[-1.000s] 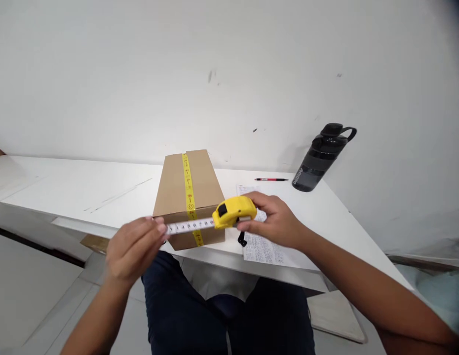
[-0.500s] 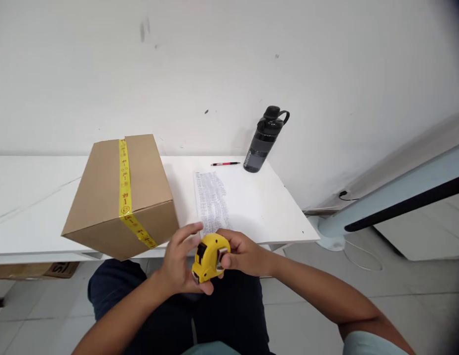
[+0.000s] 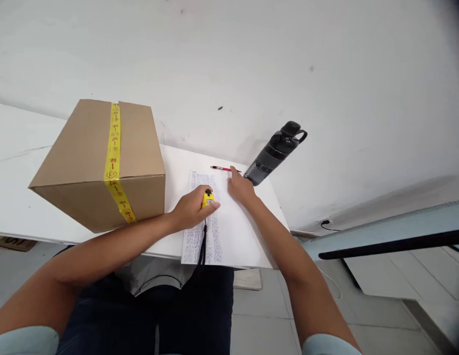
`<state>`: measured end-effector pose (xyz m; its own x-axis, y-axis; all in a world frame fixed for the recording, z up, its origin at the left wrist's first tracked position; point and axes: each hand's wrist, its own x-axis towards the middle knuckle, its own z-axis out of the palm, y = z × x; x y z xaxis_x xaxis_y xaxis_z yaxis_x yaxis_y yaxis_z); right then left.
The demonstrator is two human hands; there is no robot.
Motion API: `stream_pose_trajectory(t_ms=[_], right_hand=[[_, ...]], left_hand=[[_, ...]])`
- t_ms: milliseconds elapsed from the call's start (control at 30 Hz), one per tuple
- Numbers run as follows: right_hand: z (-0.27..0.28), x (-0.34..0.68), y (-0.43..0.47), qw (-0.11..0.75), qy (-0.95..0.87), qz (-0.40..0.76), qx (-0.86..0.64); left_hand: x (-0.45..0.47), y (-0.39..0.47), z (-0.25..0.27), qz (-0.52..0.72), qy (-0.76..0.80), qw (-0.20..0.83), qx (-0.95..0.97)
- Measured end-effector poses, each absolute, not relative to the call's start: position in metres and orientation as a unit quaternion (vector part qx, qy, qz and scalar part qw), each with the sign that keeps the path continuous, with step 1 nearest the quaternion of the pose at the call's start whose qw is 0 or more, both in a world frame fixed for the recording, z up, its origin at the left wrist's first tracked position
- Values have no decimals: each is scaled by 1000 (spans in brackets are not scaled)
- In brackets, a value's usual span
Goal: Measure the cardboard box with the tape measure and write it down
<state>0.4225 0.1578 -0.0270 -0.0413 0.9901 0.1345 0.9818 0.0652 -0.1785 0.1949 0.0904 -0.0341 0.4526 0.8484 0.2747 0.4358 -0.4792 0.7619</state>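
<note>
I see a white table (image 3: 25, 207) running along a pale wall, and on its left part sits the biggest item, a sealed cardboard box (image 3: 96, 162) with a strip of yellow printed tape over its top and near face. To the right of the box lies a sheet of paper (image 3: 237, 231) covered in small handwriting, its near edge reaching the near edge of the table. At the far right corner a dark water bottle (image 3: 276, 153) stands by the wall, leaning in the lens. My left hand (image 3: 190, 207) rests on the sheet with its fingers curled around a yellow tape measure (image 3: 208, 198), which sits on the paper just right of the box; its black wrist strap (image 3: 203, 244) trails toward me across the writing. My right hand (image 3: 240, 187) lies farther out on the same sheet, holding nothing, the fingers loosely spread and the fingertips reaching to a red pen (image 3: 221, 168) that lies on the table just beyond the paper, near the base of the bottle; whether they touch it I cannot tell.
</note>
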Motion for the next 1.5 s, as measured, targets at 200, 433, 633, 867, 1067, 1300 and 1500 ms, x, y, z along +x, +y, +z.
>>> stream_pose_trajectory(t_ms=[200, 433, 633, 867, 1067, 1300, 1500], right_hand=[[-38, 435, 223, 88, -710, 45, -698], [-48, 438, 180, 305, -693, 28, -652], [-73, 431, 122, 420, -682, 90, -592], [-66, 419, 116, 473, -606, 409, -492], [-56, 418, 112, 420, -650, 395, -495], [-52, 415, 109, 393, -690, 330, -510], [-51, 413, 110, 402, -679, 340, -511]], left_hand=[[189, 113, -40, 368, 460, 407, 698], [190, 124, -49, 424, 472, 494, 595], [194, 128, -53, 436, 471, 495, 585], [196, 134, -57, 440, 489, 474, 585], [198, 135, -59, 460, 475, 469, 586], [200, 137, -61, 482, 456, 466, 586], [200, 136, -60, 479, 455, 471, 585]])
